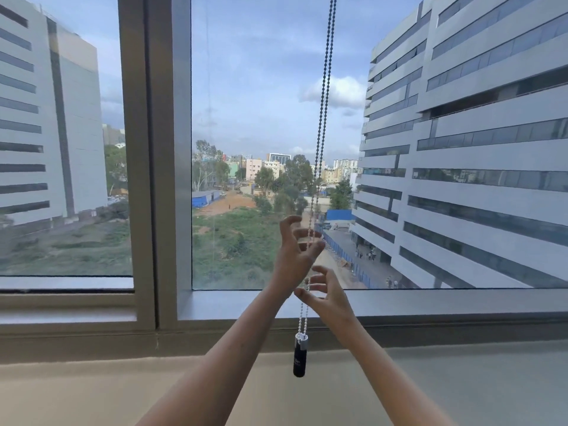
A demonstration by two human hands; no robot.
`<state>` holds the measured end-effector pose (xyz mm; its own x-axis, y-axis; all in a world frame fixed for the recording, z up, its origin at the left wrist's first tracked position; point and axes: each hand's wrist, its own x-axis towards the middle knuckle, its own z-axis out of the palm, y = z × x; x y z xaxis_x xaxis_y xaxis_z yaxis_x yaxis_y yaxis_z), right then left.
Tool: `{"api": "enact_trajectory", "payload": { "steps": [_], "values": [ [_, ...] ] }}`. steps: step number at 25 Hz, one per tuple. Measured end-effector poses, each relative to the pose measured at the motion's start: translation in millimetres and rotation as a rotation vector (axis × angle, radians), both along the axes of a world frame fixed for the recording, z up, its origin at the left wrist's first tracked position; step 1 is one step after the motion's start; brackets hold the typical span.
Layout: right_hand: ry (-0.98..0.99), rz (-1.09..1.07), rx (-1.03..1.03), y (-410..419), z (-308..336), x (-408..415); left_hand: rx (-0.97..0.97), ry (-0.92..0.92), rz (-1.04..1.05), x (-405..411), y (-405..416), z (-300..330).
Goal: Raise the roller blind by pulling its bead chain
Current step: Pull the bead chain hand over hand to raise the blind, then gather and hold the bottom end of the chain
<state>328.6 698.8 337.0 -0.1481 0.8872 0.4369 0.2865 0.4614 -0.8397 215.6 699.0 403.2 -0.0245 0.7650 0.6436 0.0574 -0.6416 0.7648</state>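
Note:
The bead chain (323, 96) hangs as a double strand from the top of the frame down in front of the window glass. It ends in a black cylindrical weight (299, 358) below the sill. My left hand (293, 256) is the upper one, fingers spread and curled, with the chain passing between its thumb and fingertips. My right hand (327, 298) is just below, fingers apart, its thumb and fingertips loosely either side of the chain. Neither hand shows a firm pinch. The blind fabric is out of view above.
A thick grey window frame post (153, 149) stands left of the chain, and the window sill (430, 305) runs across below the hands. A beige ledge (92, 395) lies beneath it. Buildings and trees show through the glass.

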Motion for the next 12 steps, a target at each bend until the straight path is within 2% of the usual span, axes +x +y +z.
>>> {"api": "enact_trajectory", "payload": {
  "steps": [3, 7, 12],
  "values": [
    [0.049, 0.076, -0.120, -0.2, -31.2, -2.8, -0.129, -0.023, -0.106, -0.7, -0.4, -48.5],
    [0.082, 0.088, -0.199, -0.4, -73.4, -5.8, -0.234, 0.036, -0.078, 0.7, 2.4, -103.4],
    [0.126, 0.019, -0.239, 6.6, -103.3, -17.1, -0.280, 0.060, 0.013, 14.8, 7.1, -130.3]
  ]
}}
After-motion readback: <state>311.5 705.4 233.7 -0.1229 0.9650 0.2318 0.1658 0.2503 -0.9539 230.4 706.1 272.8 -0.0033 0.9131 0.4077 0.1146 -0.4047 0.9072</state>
